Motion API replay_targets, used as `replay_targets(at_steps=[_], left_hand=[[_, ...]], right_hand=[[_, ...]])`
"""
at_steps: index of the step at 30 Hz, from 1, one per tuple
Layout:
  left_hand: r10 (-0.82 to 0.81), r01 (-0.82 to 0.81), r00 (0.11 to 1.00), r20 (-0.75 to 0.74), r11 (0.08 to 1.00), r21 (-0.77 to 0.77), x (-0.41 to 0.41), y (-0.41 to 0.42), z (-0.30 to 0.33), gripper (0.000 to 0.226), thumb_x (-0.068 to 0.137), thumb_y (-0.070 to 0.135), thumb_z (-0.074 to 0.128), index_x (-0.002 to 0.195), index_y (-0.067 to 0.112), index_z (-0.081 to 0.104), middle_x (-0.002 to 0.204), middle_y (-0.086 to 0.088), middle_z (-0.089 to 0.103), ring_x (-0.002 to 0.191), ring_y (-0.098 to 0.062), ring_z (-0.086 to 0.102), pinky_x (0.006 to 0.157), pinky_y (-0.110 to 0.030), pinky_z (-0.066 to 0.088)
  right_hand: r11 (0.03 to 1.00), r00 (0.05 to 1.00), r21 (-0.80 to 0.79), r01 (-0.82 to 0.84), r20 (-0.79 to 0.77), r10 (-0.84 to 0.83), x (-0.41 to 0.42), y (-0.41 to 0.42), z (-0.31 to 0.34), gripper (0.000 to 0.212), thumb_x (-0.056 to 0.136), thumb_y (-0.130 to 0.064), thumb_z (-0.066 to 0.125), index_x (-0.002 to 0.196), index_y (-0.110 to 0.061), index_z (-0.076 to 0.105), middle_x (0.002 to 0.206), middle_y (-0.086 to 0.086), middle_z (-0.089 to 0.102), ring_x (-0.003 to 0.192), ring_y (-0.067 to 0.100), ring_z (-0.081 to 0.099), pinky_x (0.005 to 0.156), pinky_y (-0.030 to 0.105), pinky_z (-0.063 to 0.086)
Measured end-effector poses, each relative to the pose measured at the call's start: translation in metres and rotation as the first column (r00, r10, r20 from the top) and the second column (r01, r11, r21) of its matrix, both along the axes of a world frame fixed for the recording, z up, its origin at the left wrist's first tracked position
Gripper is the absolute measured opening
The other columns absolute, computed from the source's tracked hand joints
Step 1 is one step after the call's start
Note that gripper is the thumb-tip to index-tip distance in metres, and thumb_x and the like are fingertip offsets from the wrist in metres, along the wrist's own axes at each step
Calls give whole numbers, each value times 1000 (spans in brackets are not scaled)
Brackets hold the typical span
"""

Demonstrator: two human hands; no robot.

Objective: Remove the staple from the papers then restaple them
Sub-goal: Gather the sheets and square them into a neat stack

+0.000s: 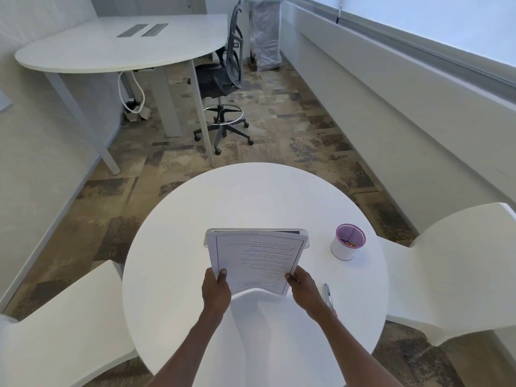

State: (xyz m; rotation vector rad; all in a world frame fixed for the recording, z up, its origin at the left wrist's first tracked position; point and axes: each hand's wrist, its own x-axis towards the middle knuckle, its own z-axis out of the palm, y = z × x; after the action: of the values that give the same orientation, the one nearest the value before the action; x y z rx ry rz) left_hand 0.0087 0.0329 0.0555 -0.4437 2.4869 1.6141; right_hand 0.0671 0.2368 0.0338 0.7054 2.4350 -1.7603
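Above the round white tabletop (173,247), the left hand (216,291) and right hand (303,289) each pinched a near corner of the white printed papers (258,261), long axis pointing away; the staple wasn't discernible.

left hand (215,289), right hand (303,286) holding papers (258,261) (bowed), round table (251,196)

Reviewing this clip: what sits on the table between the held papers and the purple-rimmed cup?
Nothing: in the head view, the stretch of round table between the papers and the cup is bare white tabletop. The metal tool lies nearer, beside the right hand.
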Motion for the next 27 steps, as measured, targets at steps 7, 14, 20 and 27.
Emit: replay_targets(at_steps=[7, 14, 20, 27], left_hand=[[74, -75, 997, 21, 995, 72, -21, 13, 22, 22, 103, 18, 45, 113, 1, 55, 107, -8, 58, 95, -26, 53, 80, -30, 37], [162, -175, 983, 88, 972, 156, -32, 19, 36, 32, 102, 19, 46, 128, 1, 54, 129, -16, 61, 104, -28, 55, 89, -33, 43], [221, -250, 963, 156, 947, 203, -38, 19, 42, 38, 101, 18, 47, 135, 0, 50, 137, -17, 56, 121, -34, 54, 93, -34, 42], [142, -160, 985, 98, 963, 215, -43, 12, 46, 34, 99, 13, 49, 130, 2, 58, 126, -15, 64, 104, -28, 58, 85, -30, 42]], right_hand=[[992, 993, 44, 118, -3, -118, 2, 12, -4, 8, 89, -1, 59, 84, 6, 58, 77, 11, 62, 75, 24, 50, 66, 33, 35], [933, 928, -123, 337, -126, -351, 10, 13, 15, 19, 85, 1, 67, 102, -6, 70, 84, 12, 75, 72, 25, 67, 68, 35, 58], [906, 899, -158, 393, -144, -414, 13, 18, 19, 31, 83, 2, 70, 114, -2, 72, 82, 14, 75, 56, 18, 67, 58, 16, 57], [871, 885, -228, 435, -71, -460, 13, 14, 17, 27, 82, 5, 70, 109, 3, 73, 86, 8, 76, 49, 11, 68, 58, 20, 60]])
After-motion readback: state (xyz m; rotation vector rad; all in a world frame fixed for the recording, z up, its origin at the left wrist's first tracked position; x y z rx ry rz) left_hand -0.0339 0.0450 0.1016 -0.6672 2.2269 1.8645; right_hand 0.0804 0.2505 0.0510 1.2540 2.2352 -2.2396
